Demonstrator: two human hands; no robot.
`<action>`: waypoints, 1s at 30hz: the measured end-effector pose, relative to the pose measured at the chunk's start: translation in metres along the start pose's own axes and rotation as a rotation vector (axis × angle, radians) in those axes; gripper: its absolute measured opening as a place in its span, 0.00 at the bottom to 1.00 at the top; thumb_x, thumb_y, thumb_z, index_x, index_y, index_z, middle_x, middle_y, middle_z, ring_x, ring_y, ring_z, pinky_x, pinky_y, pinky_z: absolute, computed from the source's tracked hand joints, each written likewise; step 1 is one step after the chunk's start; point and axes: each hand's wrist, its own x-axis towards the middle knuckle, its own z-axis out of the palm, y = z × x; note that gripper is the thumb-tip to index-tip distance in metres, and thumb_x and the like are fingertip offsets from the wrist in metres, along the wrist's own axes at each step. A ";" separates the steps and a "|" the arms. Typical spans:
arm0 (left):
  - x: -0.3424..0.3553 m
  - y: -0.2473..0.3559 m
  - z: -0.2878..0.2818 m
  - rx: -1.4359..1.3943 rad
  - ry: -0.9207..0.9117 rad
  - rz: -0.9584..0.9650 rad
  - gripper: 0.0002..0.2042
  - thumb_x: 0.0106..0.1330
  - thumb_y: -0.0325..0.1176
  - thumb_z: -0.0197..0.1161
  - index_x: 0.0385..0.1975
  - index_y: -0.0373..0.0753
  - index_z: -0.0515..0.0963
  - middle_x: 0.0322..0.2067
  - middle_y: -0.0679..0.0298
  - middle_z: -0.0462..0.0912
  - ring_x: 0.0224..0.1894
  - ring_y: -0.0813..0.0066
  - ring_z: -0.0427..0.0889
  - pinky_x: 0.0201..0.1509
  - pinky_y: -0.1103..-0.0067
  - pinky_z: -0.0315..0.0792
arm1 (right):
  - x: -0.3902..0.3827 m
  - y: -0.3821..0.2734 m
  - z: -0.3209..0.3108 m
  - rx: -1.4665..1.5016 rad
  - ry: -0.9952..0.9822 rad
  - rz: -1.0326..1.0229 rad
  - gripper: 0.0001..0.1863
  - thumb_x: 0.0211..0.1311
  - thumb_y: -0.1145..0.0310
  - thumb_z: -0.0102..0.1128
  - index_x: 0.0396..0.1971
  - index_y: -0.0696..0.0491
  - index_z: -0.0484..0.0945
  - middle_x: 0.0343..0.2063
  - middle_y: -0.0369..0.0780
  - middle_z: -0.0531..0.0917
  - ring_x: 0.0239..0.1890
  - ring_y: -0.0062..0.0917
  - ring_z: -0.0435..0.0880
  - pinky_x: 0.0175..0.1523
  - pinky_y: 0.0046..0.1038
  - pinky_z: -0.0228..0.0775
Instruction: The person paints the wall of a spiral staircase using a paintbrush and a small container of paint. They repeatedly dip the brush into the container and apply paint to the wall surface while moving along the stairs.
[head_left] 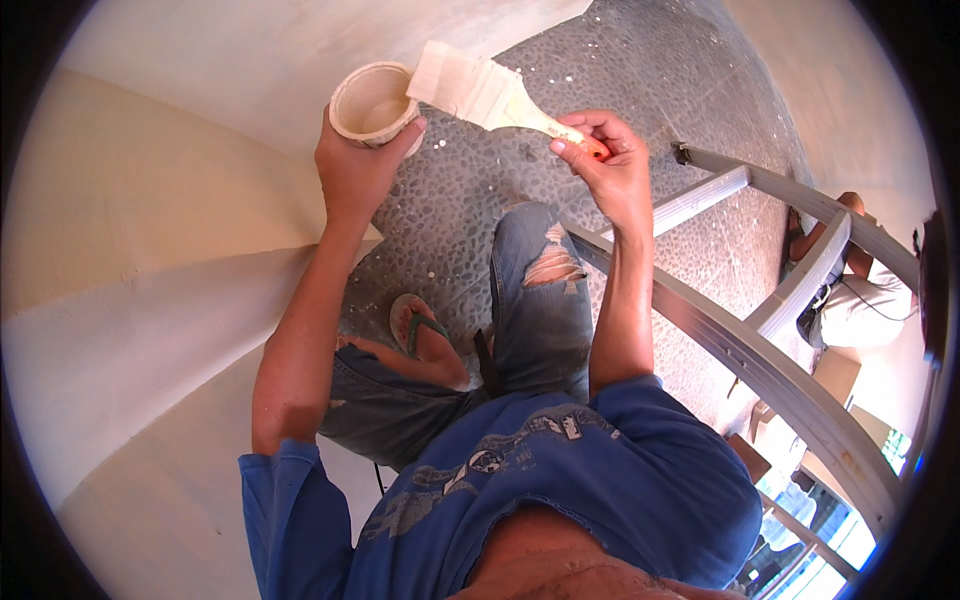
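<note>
My left hand is wrapped round a cream-coloured paint cup, with the thumb up at its rim. Pale paint coats the inside of the cup, and some liquid shows at its bottom. In my right hand is a wide, flat paintbrush, pinched by the orange-tipped end of its handle. Cream paint covers the bristles and much of the handle. The bristle end points left and meets the cup's right rim in the picture; whether it rests on it I cannot tell.
A metal ladder slants across the right side, close to my right forearm. Pale walls rise at the left. The pebbled floor carries white paint spots. Beyond the ladder, another person is low at the far right.
</note>
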 end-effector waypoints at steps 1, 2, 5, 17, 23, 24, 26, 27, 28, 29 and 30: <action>0.002 0.002 0.001 0.003 0.001 -0.006 0.34 0.49 0.40 0.85 0.53 0.32 0.75 0.48 0.55 0.86 0.49 0.66 0.86 0.51 0.72 0.81 | 0.001 0.008 0.002 0.052 0.020 0.034 0.13 0.60 0.78 0.73 0.46 0.56 0.85 0.30 0.30 0.85 0.28 0.10 0.76 0.32 0.15 0.66; 0.003 0.004 0.002 0.005 0.002 -0.012 0.34 0.49 0.41 0.85 0.53 0.32 0.75 0.48 0.55 0.86 0.49 0.66 0.86 0.51 0.73 0.81 | 0.003 0.022 0.005 0.088 0.049 0.042 0.15 0.63 0.76 0.72 0.49 0.55 0.85 0.28 0.29 0.84 0.25 0.08 0.74 0.28 0.13 0.62; 0.004 0.002 0.004 -0.017 0.022 -0.001 0.34 0.49 0.41 0.85 0.53 0.32 0.75 0.48 0.55 0.85 0.49 0.66 0.86 0.50 0.73 0.81 | 0.008 0.049 0.015 0.330 0.117 0.183 0.16 0.65 0.74 0.70 0.52 0.54 0.84 0.28 0.29 0.84 0.24 0.08 0.73 0.27 0.12 0.60; -0.005 0.020 0.000 0.032 -0.051 -0.010 0.34 0.49 0.39 0.85 0.55 0.34 0.75 0.49 0.56 0.85 0.51 0.65 0.85 0.55 0.70 0.78 | 0.104 0.151 0.015 0.733 0.445 0.250 0.13 0.66 0.75 0.65 0.49 0.57 0.78 0.26 0.32 0.77 0.21 0.12 0.69 0.20 0.16 0.56; -0.021 0.045 -0.009 0.010 -0.074 -0.024 0.35 0.48 0.37 0.85 0.56 0.35 0.74 0.50 0.56 0.85 0.52 0.64 0.85 0.56 0.70 0.77 | 0.207 0.255 -0.009 0.706 0.657 0.205 0.05 0.68 0.70 0.63 0.38 0.53 0.76 0.20 0.34 0.74 0.14 0.16 0.67 0.15 0.21 0.54; -0.024 0.047 -0.011 -0.005 -0.077 -0.025 0.36 0.47 0.37 0.85 0.56 0.35 0.74 0.50 0.56 0.85 0.52 0.64 0.85 0.56 0.70 0.77 | 0.221 0.263 -0.011 0.686 0.720 0.222 0.06 0.68 0.69 0.63 0.34 0.53 0.76 0.19 0.34 0.74 0.13 0.16 0.66 0.15 0.21 0.53; -0.030 0.051 -0.016 -0.026 -0.084 -0.032 0.37 0.47 0.37 0.86 0.57 0.35 0.74 0.50 0.56 0.85 0.52 0.64 0.84 0.56 0.70 0.77 | 0.248 0.280 -0.015 0.637 0.788 0.227 0.08 0.69 0.68 0.62 0.31 0.52 0.74 0.18 0.35 0.73 0.12 0.18 0.66 0.14 0.22 0.52; -0.033 0.052 -0.020 -0.026 -0.086 -0.031 0.37 0.46 0.36 0.86 0.57 0.35 0.73 0.50 0.56 0.85 0.53 0.64 0.84 0.56 0.70 0.77 | 0.259 0.292 -0.020 0.608 0.792 0.217 0.08 0.69 0.68 0.62 0.30 0.52 0.74 0.18 0.35 0.74 0.12 0.18 0.66 0.14 0.23 0.52; -0.036 0.053 -0.026 -0.015 -0.086 -0.034 0.38 0.46 0.36 0.86 0.57 0.35 0.73 0.50 0.56 0.84 0.53 0.65 0.84 0.56 0.70 0.77 | 0.268 0.300 -0.018 0.584 0.791 0.216 0.09 0.69 0.68 0.62 0.30 0.53 0.73 0.18 0.36 0.74 0.11 0.19 0.66 0.14 0.23 0.53; -0.039 0.054 -0.031 -0.006 -0.086 -0.037 0.38 0.46 0.36 0.86 0.57 0.36 0.73 0.50 0.57 0.84 0.53 0.65 0.84 0.56 0.70 0.77 | 0.276 0.308 -0.018 0.561 0.776 0.223 0.09 0.69 0.68 0.61 0.29 0.53 0.72 0.18 0.36 0.74 0.11 0.19 0.65 0.14 0.23 0.53; -0.042 0.054 -0.034 0.002 -0.078 -0.041 0.38 0.45 0.36 0.86 0.57 0.36 0.73 0.50 0.57 0.84 0.52 0.65 0.84 0.56 0.70 0.77 | 0.285 0.314 -0.020 0.536 0.759 0.225 0.10 0.69 0.68 0.60 0.29 0.53 0.71 0.18 0.37 0.74 0.11 0.20 0.65 0.14 0.23 0.53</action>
